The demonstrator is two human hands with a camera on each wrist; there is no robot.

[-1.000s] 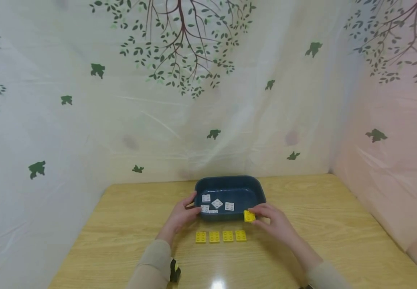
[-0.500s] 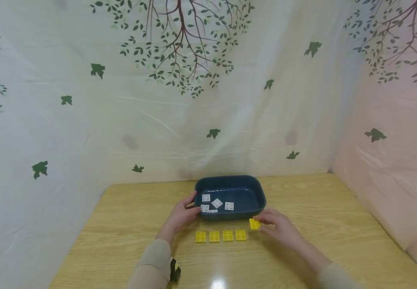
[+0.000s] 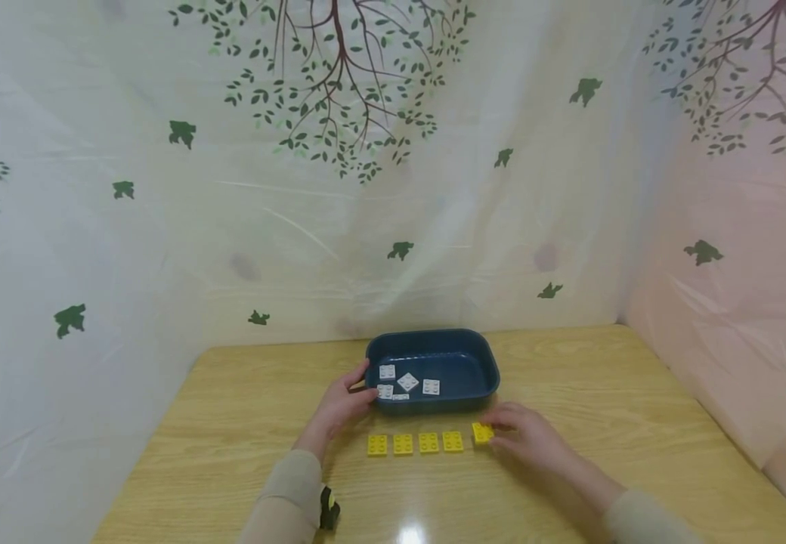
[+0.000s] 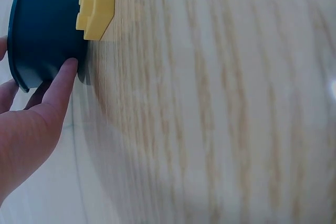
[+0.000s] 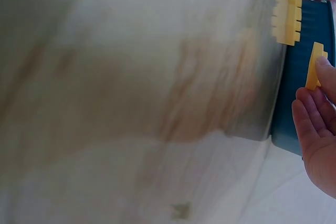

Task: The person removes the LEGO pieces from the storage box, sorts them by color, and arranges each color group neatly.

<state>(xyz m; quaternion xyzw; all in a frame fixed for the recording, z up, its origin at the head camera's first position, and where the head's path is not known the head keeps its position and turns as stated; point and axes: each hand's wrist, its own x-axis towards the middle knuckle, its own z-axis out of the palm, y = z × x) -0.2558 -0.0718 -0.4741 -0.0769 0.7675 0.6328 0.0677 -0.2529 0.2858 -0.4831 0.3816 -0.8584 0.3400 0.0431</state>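
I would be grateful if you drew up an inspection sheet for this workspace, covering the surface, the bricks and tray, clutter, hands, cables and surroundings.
Surface: wood-grained table, glossy, with a bright reflection at the person's side.
Job's things: dark blue tray with five white bricks in it; four yellow bricks in a row before it; a fifth yellow brick just right of the row, contact with the table unclear.
Clutter: small black object by the left sleeve; identity unclear.
Grippers: left hand grips the tray's left end; right hand pinches the fifth yellow brick.
Cables: nothing seen.
Surroundings: pale sheeting with printed branches and green shapes.
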